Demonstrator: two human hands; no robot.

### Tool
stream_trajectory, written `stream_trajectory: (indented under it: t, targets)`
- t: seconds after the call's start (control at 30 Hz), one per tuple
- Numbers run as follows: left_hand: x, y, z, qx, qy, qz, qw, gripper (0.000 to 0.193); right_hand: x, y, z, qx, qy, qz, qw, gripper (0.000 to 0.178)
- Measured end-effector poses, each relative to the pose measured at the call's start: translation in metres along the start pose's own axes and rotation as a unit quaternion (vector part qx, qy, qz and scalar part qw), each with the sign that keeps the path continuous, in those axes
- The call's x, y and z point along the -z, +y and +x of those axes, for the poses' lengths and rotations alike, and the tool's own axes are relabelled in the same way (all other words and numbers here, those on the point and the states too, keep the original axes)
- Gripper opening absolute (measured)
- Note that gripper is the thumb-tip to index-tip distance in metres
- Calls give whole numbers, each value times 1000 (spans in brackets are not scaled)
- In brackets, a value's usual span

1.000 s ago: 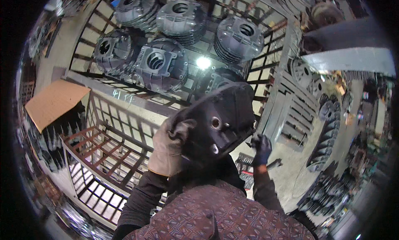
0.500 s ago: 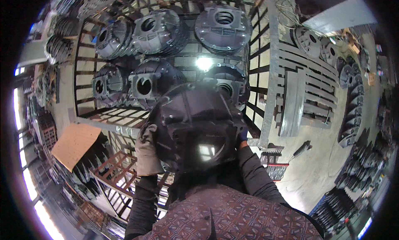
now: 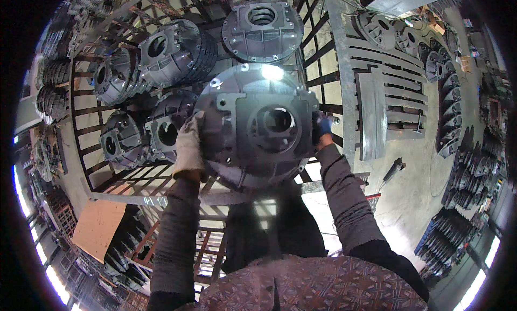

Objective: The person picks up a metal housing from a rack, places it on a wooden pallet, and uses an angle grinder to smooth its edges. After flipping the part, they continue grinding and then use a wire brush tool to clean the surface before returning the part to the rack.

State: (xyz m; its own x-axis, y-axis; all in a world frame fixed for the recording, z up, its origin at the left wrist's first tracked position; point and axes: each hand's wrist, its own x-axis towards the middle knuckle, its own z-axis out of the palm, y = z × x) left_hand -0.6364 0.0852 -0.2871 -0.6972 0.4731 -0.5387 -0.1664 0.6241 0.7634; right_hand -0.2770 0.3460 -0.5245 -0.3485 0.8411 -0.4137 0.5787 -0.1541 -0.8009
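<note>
Between my two hands is a large dark metal bell housing [image 3: 245,130], with a flat square face and a round bore turned up toward me. My left hand [image 3: 188,149], in a grey-beige work glove, grips its left side. On the opposite side my right hand [image 3: 324,132] holds the rim, with something blue over the fingers; the fingertips are partly hidden. The casting is over the near part of a metal-barred crate [image 3: 156,199]. Stacks of similar housings [image 3: 262,33] sit inside the crate, at the far side and on the left.
Flat grey metal bars [image 3: 371,114] lie on slats right of the crate. A dark hand tool [image 3: 396,168] rests on the floor at the right. Rows of castings [image 3: 449,111] line the far right. A cardboard sheet [image 3: 99,225] is at the lower left.
Both arms have stretched forward, carrying the housing away from my body and over the crate. It has tilted, so its square face and bore now show.
</note>
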Motion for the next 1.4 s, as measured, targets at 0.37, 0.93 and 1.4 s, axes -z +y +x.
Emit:
stream_trajectory:
  t: [0.37,0.93,1.4]
  targets:
    - [-112,-173,126,137,-111,28,984,50,11,12,45,141,38,-379,914,36]
    - [-150,-227,165,66,-233,-68,968,44,-12,123,87,27,164,-81,983,43]
    - [-163,-173,155,299,-165,-231,911,43,-17,115,99,117,128,-259,950,35]
